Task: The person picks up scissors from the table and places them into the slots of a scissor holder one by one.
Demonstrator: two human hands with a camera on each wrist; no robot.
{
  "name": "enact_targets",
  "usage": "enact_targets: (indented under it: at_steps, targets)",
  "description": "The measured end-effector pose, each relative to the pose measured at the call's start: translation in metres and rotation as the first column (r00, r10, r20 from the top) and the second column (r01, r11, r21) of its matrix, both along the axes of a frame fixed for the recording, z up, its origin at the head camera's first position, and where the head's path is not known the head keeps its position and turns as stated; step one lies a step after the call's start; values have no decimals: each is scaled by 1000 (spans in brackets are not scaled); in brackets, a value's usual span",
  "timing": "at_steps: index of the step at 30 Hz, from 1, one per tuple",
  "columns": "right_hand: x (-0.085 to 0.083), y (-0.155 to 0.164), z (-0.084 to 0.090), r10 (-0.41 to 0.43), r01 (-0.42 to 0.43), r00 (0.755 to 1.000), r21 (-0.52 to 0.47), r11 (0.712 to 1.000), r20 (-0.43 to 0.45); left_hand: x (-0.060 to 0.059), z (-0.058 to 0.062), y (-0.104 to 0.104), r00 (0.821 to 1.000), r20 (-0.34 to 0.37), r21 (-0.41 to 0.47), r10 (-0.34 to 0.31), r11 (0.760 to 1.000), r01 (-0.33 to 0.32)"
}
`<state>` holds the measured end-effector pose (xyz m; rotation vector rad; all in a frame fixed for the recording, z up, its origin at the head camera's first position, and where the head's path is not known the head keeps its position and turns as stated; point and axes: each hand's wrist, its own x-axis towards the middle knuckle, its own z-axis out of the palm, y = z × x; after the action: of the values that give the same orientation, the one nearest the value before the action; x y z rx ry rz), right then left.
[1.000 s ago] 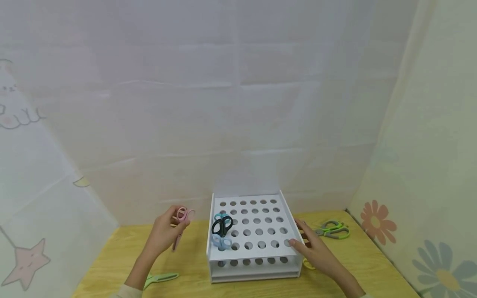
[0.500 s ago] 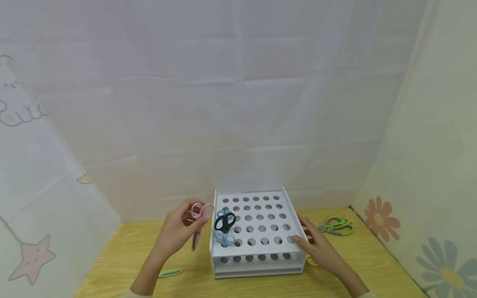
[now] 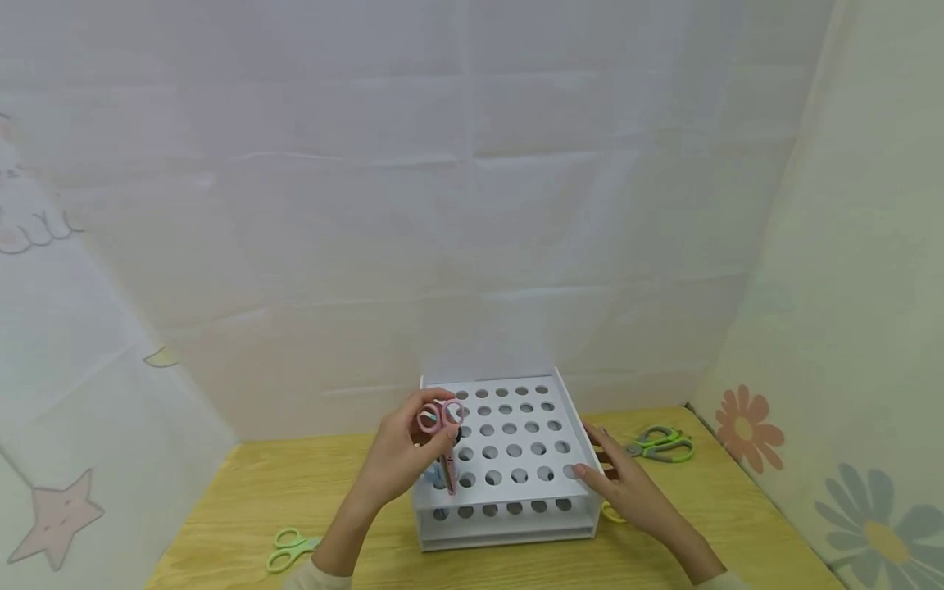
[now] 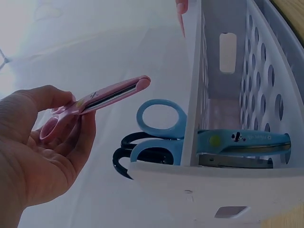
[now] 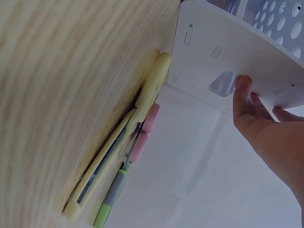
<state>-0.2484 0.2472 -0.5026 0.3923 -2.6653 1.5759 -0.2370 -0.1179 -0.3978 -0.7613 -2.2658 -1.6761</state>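
My left hand [image 3: 398, 455] pinches pink scissors [image 3: 448, 471] by the handles, blades down, over the left front of a white rack [image 3: 531, 489] with rows of round holes. In the left wrist view, light blue scissors [image 4: 228, 140] stand in the rack with their blades through the holes. Beside them show the rings of black scissors [image 4: 117, 164]. In the head view my left hand and the pink scissors hide much of these. My right hand [image 3: 627, 487] holds the rack's right side, thumb on the top panel, fingers by the slot in the side wall.
Light green scissors [image 3: 301, 546] lie on the wooden table at front left. Green and grey scissors [image 3: 682, 453] lie right of the rack. Yellow scissors [image 5: 154, 80] and a pink-handled item [image 5: 142, 135] lie close to its right side. Pale sheets hang behind and at both sides.
My left hand has carried the pink scissors rightward from beside the rack to above its left front. The light green scissors' rings have come into sight. My right hand stays on the rack.
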Motion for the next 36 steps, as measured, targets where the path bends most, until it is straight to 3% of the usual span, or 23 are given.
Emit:
enact_targets:
  at_steps: [6,14,19,27,36]
  targets:
    - [1,-1,2,-1,1,1000,-1,1000,3,-12,-14,7,998,-42,-14,-43,999,43]
    - [4,-3,5,14,-14,1000,-20,1000,0,-15,-20,14,998,-58,-93,-19,996,13]
    - [4,-3,6,24,-24,1000,-46,999,2,-15,-24,16,995,-90,-147,-43,989,30]
    - [4,-4,5,26,-26,1000,-42,999,7,-15,-29,19,988,-126,-302,-87,952,45]
    - [3,-2,5,19,-19,1000,-22,1000,1,-15,-34,23,988,-77,-335,-136,936,103]
